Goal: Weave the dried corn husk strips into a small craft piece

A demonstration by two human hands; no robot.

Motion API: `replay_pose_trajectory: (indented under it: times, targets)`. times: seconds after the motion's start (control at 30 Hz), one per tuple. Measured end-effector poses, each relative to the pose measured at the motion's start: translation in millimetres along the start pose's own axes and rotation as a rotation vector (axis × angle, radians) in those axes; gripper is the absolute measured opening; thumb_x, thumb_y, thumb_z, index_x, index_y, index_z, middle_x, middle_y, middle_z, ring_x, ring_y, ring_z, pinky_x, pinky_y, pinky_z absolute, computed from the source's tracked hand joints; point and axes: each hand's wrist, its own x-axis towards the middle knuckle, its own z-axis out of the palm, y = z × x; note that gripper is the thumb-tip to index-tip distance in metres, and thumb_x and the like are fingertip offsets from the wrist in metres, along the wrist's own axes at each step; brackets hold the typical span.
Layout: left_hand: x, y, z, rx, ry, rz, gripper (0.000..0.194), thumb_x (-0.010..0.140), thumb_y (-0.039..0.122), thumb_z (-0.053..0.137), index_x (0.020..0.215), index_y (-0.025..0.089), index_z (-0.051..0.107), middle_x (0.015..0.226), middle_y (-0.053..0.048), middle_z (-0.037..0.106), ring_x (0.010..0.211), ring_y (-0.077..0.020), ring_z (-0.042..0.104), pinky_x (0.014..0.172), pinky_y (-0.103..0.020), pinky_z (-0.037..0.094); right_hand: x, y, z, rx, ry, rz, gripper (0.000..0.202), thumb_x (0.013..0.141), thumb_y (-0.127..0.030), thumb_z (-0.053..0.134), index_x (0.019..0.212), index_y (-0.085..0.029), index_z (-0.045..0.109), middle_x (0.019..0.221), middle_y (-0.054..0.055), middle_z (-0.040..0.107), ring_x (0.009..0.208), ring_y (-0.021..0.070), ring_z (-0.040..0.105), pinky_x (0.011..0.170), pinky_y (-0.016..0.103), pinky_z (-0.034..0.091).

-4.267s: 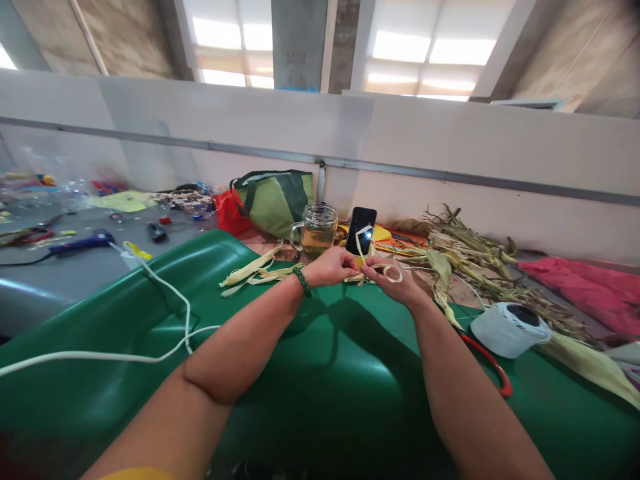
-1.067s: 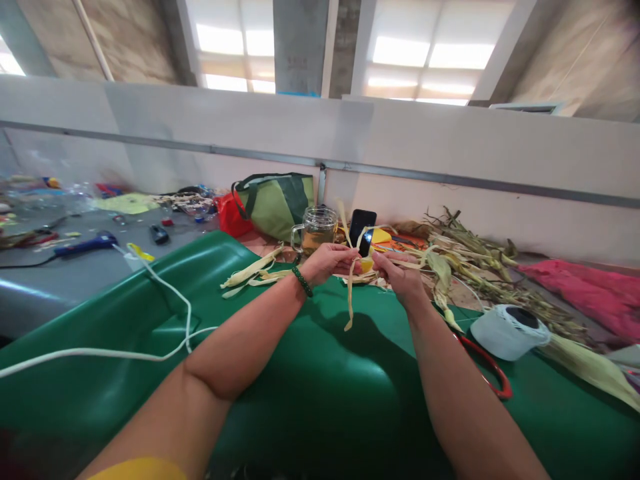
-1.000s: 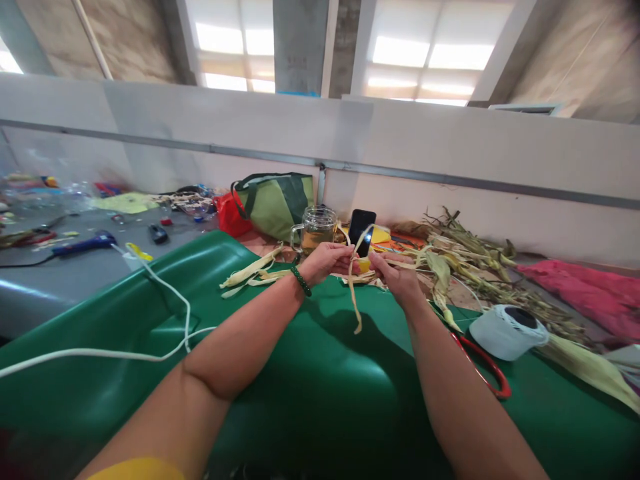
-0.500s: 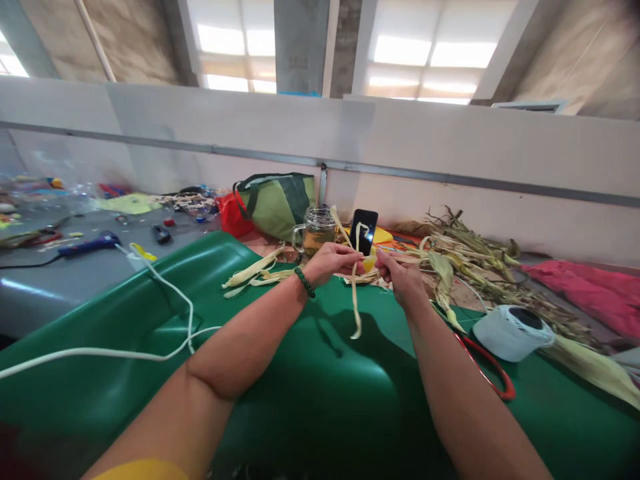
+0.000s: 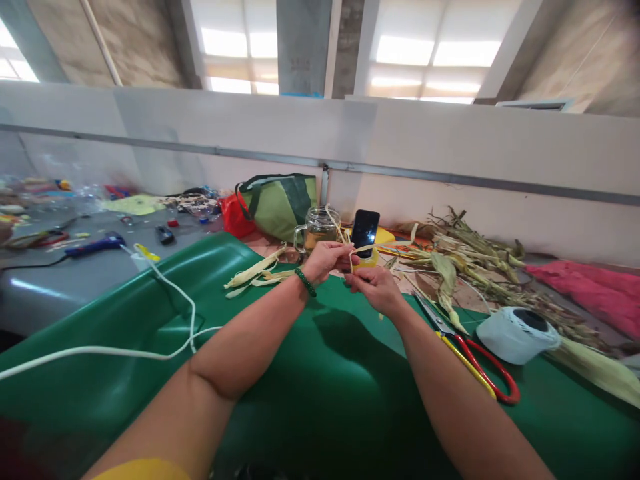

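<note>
Narrow, pale straw-coloured husk strips are being held in the air between both hands, in front of one upright black smartphone. At the fingertips of the bare left hand, which is being ringed by one green beaded bracelet, their apparent crossing is being pinched; by the bare right hand, just below and to the right, a short downward length appears to be being pinched (its end is being hidden by the fingers).

For good work here, the crossing is probably best kept flat under a firm left pinch while the lower length is being drawn evenly; jerks should be avoided, since thin husk is likely to split.

Three loose lengths are being counted at the hands, though whether one strip or several are being shown cannot be told. To the right of the right hand, one pair of red-and-yellow-handled metal scissors and one white thread spool are being supported by one smooth green sheet. Behind, one clear glass mug and one olive-green bag are being seen; the tangled, straw-coloured plant heap cannot be counted.
</note>
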Motion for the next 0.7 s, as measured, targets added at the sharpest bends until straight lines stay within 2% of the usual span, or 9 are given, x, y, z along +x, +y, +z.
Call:
replay_pose_trajectory:
  times: [0.17,0.3,0.37,0.53,0.7]
  targets:
    - [-1.1,6.1,-4.3,0.016,-0.045,-0.01,0.024,0.072,0.03,0.076,0.071,0.009,0.065,0.063,-0.006,0.069,0.057,-0.0117,0.065,0.064,-0.025,0.053,1.4,-1.5,-3.8,0.126,0.001,0.085,0.036,0.077,-0.049,0.058,0.059,-0.019,0.066,0.051,0.0,0.058,0.05,0.013,0.048,0.053,0.028,0.036]
    - [-0.7,7.7,-8.9,0.11,-0.161,0.055,0.034,0.055,0.029,0.087,0.072,0.008,0.067,0.066,-0.006,0.07,0.058,-0.0108,0.064,0.069,-0.026,0.055,1.8,-4.7,-7.1,0.243,0.039,0.144,0.035,0.074,-0.049,0.06,0.057,-0.019,0.066,0.052,0.002,0.06,0.052,0.0148,0.053,0.054,0.029,0.041]
    - [0.1,6.4,-10.4,0.146,-0.161,0.109,0.036,0.051,0.029,0.088,0.071,0.007,0.067,0.062,-0.004,0.068,0.057,-0.0103,0.063,0.068,-0.026,0.055,1.3,-6.4,-8.7,0.262,0.035,0.142,0.035,0.073,-0.049,0.061,0.055,-0.019,0.066,0.051,0.002,0.059,0.05,0.014,0.051,0.053,0.029,0.041]
    - [1.6,2.9,-10.6,0.164,-0.152,0.15,0.033,0.058,0.033,0.085,0.066,0.007,0.066,0.062,-0.005,0.069,0.055,-0.0097,0.062,0.064,-0.025,0.054,-0.8,-7.6,-11.7,0.211,-0.035,0.065,0.036,0.074,-0.048,0.06,0.055,-0.018,0.065,0.049,0.0,0.057,0.049,0.0118,0.048,0.05,0.026,0.036]
    - [1.5,5.7,-9.0,0.11,-0.136,0.047,0.025,0.066,0.027,0.081,0.069,0.007,0.065,0.062,-0.006,0.069,0.054,-0.0097,0.064,0.06,-0.021,0.052,-1.2,-3.2,-9.9,0.076,-0.078,0.015,0.037,0.079,-0.045,0.056,0.055,-0.018,0.063,0.051,0.0,0.058,0.05,0.0114,0.049,0.052,0.026,0.035]
